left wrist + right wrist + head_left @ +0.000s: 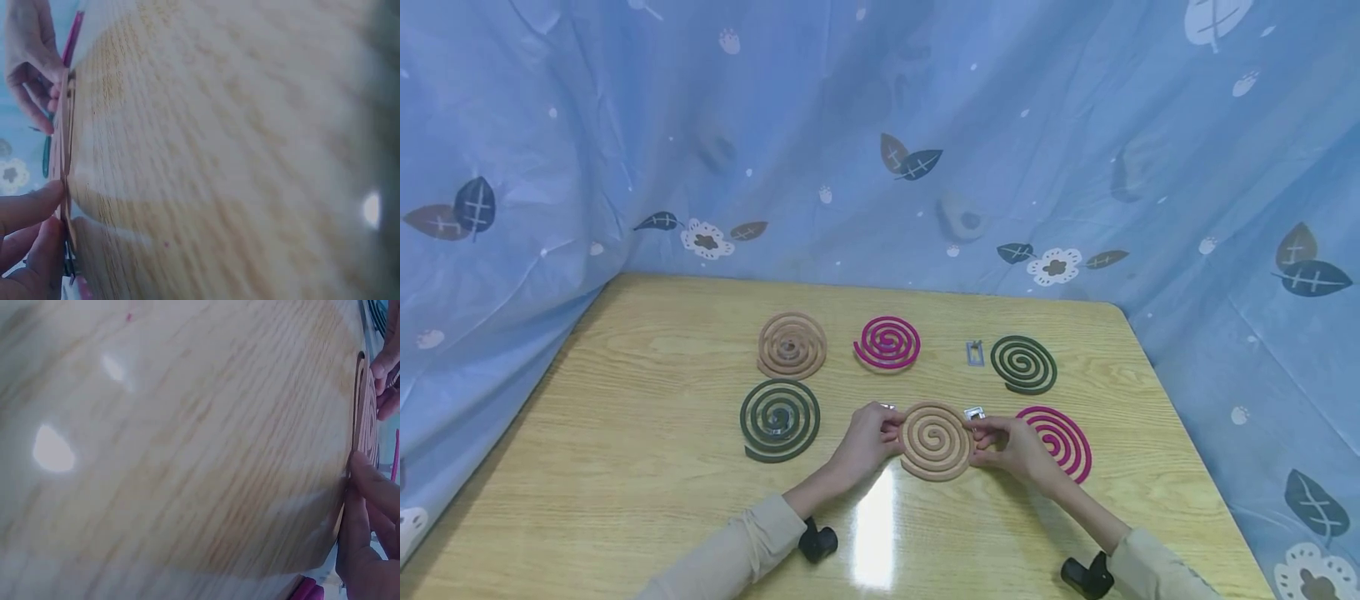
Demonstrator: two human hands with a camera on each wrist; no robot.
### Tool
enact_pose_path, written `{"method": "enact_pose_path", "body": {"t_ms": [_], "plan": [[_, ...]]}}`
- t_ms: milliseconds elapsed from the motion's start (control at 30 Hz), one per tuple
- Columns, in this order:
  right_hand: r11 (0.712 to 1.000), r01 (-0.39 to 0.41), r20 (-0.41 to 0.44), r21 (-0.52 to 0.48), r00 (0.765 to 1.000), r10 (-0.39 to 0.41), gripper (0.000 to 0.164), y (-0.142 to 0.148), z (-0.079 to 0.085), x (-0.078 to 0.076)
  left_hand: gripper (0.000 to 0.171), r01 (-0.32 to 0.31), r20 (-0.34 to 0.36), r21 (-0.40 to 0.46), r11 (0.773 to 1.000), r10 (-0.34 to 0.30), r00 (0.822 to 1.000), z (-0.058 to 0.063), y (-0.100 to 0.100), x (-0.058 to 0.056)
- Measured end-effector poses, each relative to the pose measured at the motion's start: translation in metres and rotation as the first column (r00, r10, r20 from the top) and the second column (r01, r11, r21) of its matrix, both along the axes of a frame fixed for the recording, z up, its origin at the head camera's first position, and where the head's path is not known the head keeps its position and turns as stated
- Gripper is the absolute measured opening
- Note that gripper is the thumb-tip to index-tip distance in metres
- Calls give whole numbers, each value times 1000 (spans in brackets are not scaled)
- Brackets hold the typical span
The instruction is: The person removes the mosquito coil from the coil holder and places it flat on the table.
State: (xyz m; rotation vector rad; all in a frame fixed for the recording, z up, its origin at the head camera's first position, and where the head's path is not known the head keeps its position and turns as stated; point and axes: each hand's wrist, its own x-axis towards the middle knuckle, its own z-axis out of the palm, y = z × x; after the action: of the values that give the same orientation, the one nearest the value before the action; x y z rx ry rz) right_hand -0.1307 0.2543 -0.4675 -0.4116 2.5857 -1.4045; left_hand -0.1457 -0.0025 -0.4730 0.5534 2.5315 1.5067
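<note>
A flat tan mosquito coil (936,434) is held between my two hands near the middle of the table. My left hand (863,443) pinches its left edge. The opposite edge is between the thumb and fingers of my right hand (1021,450). Seen edge-on in the left wrist view, the coil (60,150) is close to the table surface; whether it touches is unclear. In the right wrist view the right thumb and fingers grip the coil's rim (369,419). Small metal stands (974,413) show just beyond the coil, one partly hidden by my left hand.
A second tan coil (792,358), a magenta coil (887,340) and a green coil (1024,363) lie along the back. Another green coil (780,421) is at left, a magenta one (1067,442) partly behind my right hand. A metal stand (974,353) stands farther back.
</note>
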Motion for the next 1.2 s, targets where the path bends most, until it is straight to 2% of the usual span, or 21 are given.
{"method": "enact_pose_path", "body": {"t_ms": [200, 433, 500, 767, 1067, 1200], "plan": [[999, 21, -10, 26, 1000, -21, 44, 1, 2, 5, 32, 6, -33, 57, 998, -4, 999, 1, -3, 3], [994, -4, 69, -108, 998, 11, 41, 5, 10, 13, 27, -10, -25, 170, 985, 14, 1000, 10, -11, 5], [989, -9, 66, -145, 998, 18, 41, 4, 12, 15, 28, -1, -17, 217, 976, 4, 1000, 13, -13, 3], [962, -10, -36, -273, 999, 0, 39, -9, 19, 7, 36, -22, 39, 324, 946, 9, 999, 17, -19, -16], [927, 27, 22, -373, 1000, -20, 40, -27, 27, -17, 40, -30, 29, 359, 933, 21, 999, 21, -22, -40], [917, 36, 29, -397, 999, -27, 40, -36, 29, -31, 40, -18, 21, 397, 918, 11, 1000, 21, -25, -51]]}}
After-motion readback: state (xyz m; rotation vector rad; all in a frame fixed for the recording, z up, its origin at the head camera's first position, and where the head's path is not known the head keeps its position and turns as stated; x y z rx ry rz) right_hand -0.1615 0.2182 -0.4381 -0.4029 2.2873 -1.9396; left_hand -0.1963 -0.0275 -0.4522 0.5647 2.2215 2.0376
